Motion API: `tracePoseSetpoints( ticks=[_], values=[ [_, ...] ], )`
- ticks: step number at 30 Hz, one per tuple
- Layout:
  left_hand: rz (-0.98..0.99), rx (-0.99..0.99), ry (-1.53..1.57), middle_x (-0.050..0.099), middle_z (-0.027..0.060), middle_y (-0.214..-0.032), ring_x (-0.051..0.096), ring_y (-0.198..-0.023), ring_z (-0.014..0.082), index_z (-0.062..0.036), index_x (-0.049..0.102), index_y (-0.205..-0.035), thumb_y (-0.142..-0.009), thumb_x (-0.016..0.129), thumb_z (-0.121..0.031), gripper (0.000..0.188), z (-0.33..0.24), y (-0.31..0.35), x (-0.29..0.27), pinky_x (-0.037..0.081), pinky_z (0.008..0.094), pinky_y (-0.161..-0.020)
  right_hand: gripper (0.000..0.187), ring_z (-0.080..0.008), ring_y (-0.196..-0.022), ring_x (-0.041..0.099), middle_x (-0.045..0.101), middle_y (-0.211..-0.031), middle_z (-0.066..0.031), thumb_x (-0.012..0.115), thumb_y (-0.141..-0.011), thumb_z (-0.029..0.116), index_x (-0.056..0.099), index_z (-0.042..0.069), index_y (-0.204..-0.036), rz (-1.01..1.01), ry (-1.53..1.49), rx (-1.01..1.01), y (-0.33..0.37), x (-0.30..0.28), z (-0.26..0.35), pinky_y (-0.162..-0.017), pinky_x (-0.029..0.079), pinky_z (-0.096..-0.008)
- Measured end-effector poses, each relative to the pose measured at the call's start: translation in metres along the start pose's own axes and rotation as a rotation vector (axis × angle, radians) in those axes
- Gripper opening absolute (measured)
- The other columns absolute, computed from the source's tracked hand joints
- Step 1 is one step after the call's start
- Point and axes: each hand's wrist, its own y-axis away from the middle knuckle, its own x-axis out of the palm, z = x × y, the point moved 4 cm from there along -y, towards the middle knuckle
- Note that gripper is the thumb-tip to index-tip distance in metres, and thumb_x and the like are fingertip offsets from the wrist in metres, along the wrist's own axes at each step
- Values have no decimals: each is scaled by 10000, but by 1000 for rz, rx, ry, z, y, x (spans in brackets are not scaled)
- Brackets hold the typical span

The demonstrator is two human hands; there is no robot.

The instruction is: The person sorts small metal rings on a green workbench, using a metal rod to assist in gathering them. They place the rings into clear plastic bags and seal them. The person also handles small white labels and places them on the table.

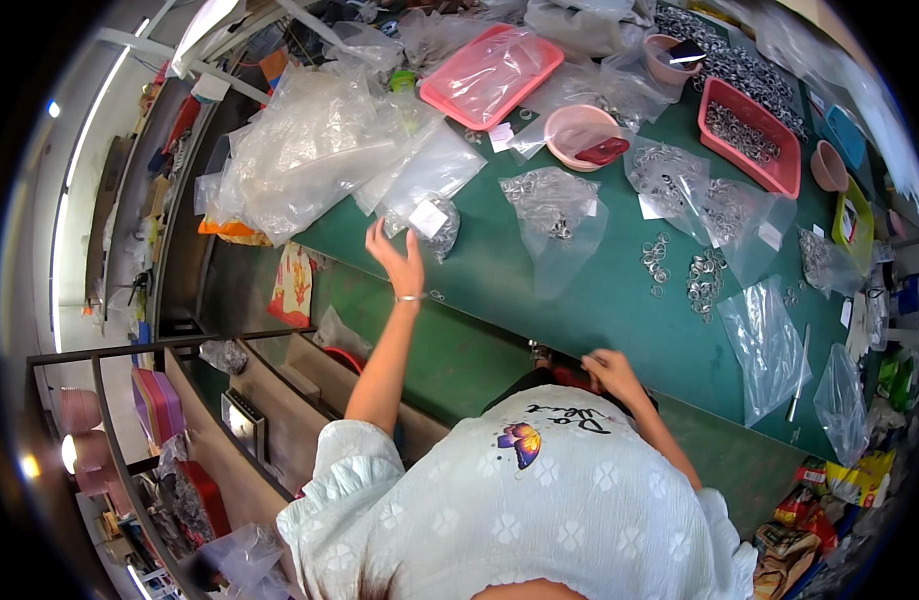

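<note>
My left hand (400,262) is raised at the table's left front edge, fingers spread and holding nothing. Just beyond its fingertips lies a clear plastic bag of small metal rings (442,238) with a white label (428,218) on it. Low at the front edge, in front of my body, is my right hand (612,372). Its fingers are curled, and whatever they may hold is hidden. On the green table (480,270), a filled bag (550,195) lies in the middle. Loose metal rings (706,280) sit in small piles to the right.
A stack of clear bags (300,150) covers the far left. A pink tray (455,110), a pink bowl (570,155) and a red-pink basket of metal parts (708,140) stand at the back. Flat bags (760,340) lie right, beside a thin metal tool (798,375). Shelves (250,450) rise at left.
</note>
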Motion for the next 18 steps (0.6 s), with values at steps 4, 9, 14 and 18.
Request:
tracePoseSetpoints(
  ticks=[4,9,14,18],
  values=[
    [38,-303,43,367,176,-1203,438,-1027,291,13,368,-1243,-809,605,-116,511,-4,92,7,387,399,-882,225,-330,-651,555,595,-677,-127,656,-757,234,589,19,-759,-475,466,151,106,-58,-64,-592,435,-404],
    [249,-424,142,391,144,-1177,468,-998,216,-8,353,-1245,-808,627,-129,530,-40,180,36,452,316,-790,589,-402,-1030,497,516,-1099,-273,665,-767,397,489,-13,-1153,-710,304,344,207,-61,-190,-880,398,-459],
    [455,-738,407,499,116,-995,515,-842,180,13,364,-1215,-780,619,-60,509,-50,246,80,465,293,-707,572,-434,-1050,498,476,-1176,-330,582,-827,357,416,-17,-1226,-395,106,753,258,-16,-385,-897,402,-474],
    [1108,-954,483,559,47,-751,504,-606,111,24,455,-1153,-815,569,-74,370,-143,252,80,423,235,-511,518,-420,-1006,521,505,-1117,-316,584,-824,349,458,-22,-1161,-340,136,771,280,-31,-359,-868,417,-466]
  ],
)
